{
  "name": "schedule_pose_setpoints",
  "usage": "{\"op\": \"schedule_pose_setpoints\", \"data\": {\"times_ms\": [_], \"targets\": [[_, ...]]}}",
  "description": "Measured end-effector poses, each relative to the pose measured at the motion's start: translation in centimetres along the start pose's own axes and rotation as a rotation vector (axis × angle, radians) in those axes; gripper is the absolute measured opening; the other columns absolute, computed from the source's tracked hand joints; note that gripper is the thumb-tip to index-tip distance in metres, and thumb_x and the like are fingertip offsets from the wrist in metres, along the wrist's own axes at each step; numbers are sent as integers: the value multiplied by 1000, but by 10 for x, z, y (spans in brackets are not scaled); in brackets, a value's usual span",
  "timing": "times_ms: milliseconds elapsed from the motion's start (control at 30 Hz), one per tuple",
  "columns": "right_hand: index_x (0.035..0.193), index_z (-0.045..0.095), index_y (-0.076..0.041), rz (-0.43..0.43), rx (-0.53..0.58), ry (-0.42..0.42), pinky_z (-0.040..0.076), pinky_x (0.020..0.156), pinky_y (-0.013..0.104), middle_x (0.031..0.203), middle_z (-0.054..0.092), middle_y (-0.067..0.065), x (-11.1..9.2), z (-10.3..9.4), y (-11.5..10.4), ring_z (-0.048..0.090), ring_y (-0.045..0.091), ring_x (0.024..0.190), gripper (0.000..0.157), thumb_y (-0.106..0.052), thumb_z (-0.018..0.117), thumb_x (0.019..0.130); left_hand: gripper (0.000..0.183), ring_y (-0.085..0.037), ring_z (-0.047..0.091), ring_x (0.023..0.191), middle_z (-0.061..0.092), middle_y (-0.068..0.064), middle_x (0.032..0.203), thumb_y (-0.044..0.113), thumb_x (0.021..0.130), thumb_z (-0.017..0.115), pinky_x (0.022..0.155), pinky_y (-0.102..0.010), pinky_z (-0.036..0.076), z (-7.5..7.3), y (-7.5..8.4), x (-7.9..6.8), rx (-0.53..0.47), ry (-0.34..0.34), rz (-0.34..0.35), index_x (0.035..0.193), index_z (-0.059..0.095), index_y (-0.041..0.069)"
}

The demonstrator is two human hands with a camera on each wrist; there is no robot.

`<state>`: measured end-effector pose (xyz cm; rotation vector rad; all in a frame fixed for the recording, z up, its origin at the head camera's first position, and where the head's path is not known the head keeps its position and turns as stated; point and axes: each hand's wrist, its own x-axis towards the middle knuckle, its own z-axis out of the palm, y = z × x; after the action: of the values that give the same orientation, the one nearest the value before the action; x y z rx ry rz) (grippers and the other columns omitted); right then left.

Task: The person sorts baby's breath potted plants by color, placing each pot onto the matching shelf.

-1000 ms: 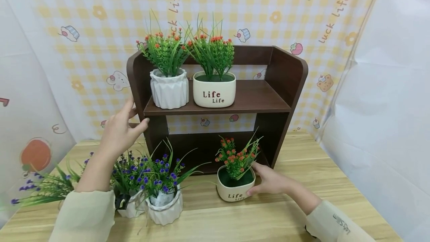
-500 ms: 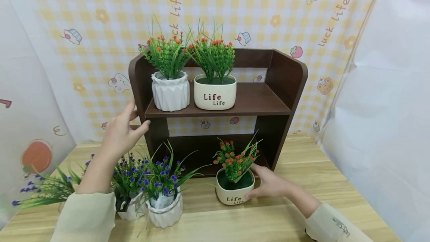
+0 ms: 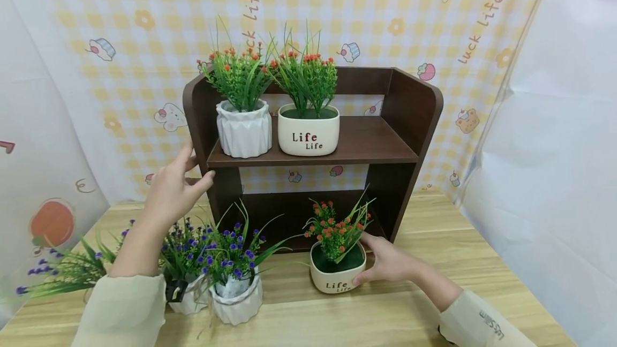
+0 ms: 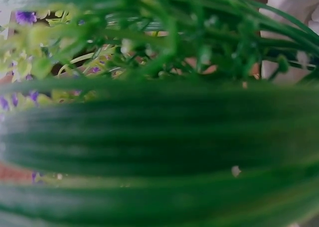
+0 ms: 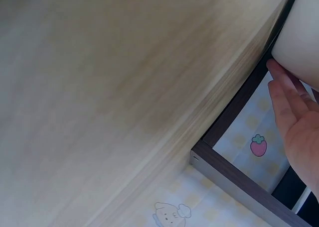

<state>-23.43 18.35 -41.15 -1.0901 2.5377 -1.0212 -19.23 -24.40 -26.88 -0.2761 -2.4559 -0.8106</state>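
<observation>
My right hand (image 3: 388, 261) grips a cream flowerpot (image 3: 332, 281) lettered "Life Life", thumb on its front and fingers round the far side. The pot, with red artificial flowers (image 3: 337, 232), tilts a little in front of the lower shelf. In the right wrist view, fingers (image 5: 284, 95) lie against the pot's pale wall (image 5: 301, 38). My left hand (image 3: 171, 191) holds the left side panel of a dark brown two-tier shelf (image 3: 366, 141), thumb at the front edge, fingers outside. Green leaves (image 4: 159, 132) fill most of the left wrist view, and the left hand is hidden there.
A white pleated pot (image 3: 244, 133) and another cream "Life" pot (image 3: 308, 135), both with red flowers, stand left on the upper shelf. White pots (image 3: 238, 304) of purple flowers (image 3: 233, 248) crowd the wooden table (image 3: 308, 320) beneath my left forearm.
The flowerpot in my right hand has shifted slightly towards me, its flowers leaning a little further left. My left hand stays on the shelf's side panel.
</observation>
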Motion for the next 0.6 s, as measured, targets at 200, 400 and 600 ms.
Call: {"op": "schedule_pose_setpoints", "data": {"times_ms": [200, 400, 600], "targets": [[142, 45, -7, -2, -18, -3, 51, 104, 38, 132, 65, 3, -2, 0, -2, 64, 21, 120, 90, -45, 87, 71, 79, -50, 70, 91, 53, -37, 133, 19, 96, 61, 79, -65, 54, 0, 0, 0, 2, 5, 7, 161, 15, 17], [141, 46, -8, 10, -16, -7, 51, 104, 39, 131, 66, 3, -5, 1, -6, 64, 20, 119, 89, -45, 88, 71, 80, -50, 69, 92, 53, -36, 134, 19, 96, 61, 81, -65, 54, 0, 0, 0, 2, 5, 1, 161, 14, 19], [142, 46, -7, -1, 10, -1, 52, 103, 37, 134, 63, 6, -7, -1, -7, 62, 24, 123, 89, -42, 88, 72, 81, -50, 69, 91, 53, -36, 133, 19, 96, 61, 81, -66, 53, 0, 0, 0, 5, 2, -5, 161, 13, 20]]}}
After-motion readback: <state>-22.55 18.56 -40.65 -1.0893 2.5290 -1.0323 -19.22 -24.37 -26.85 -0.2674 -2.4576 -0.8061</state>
